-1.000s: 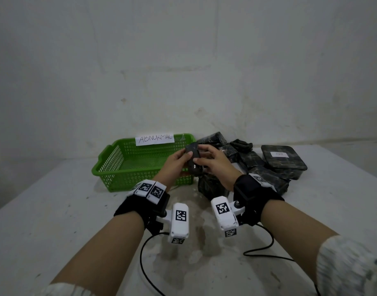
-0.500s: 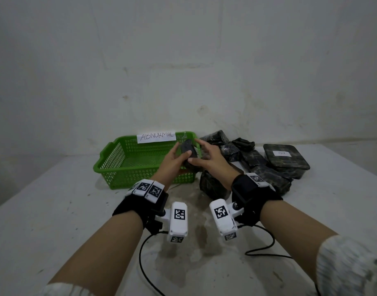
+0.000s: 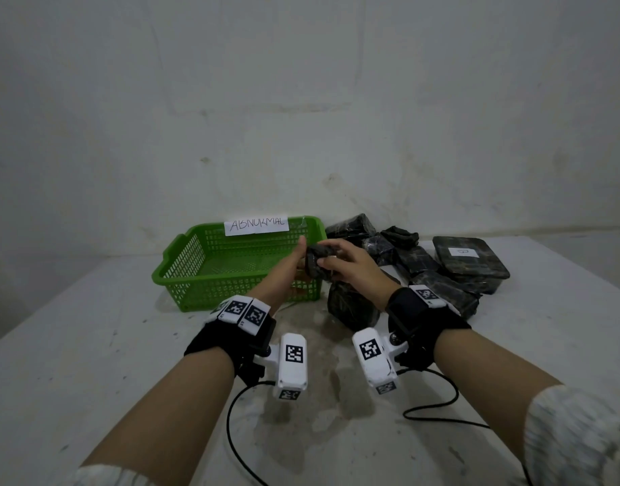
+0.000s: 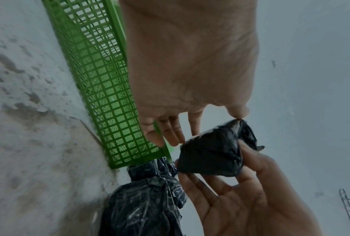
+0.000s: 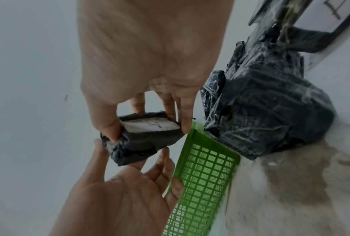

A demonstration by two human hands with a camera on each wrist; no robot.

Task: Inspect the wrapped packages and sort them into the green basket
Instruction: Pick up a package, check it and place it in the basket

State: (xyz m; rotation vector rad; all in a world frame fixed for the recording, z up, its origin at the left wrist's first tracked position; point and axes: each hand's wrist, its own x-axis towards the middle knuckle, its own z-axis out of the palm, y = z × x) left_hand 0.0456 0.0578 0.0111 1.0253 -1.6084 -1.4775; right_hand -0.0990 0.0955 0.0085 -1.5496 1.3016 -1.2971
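Your right hand grips the small black-wrapped package from above, thumb on one end and fingers on the other, at the centre of the head frame. Your left hand has loosened since a second ago: its fingers now lie nearly straight, cupped under the package with only the thumb tip and fingertips touching it. The package has also tipped over, so the right wrist view now shows a pale patch with a faint mark where the wrap gapes. I judge this as the inspection nearing its verdict; an exposed face would suit the basket's label.

Below the hands in the frame, a larger wrapped bundle sits on the table, touching the near right corner of the green basket. It lies under your right wrist, so lift clear of it when you swing left.

Right of centre, more wrapped packages lie heaped, with a flat labelled one at the far right. On the basket's back wall hangs a handwritten paper sign. The basket floor that shows looks bare, though your hands hide its right corner
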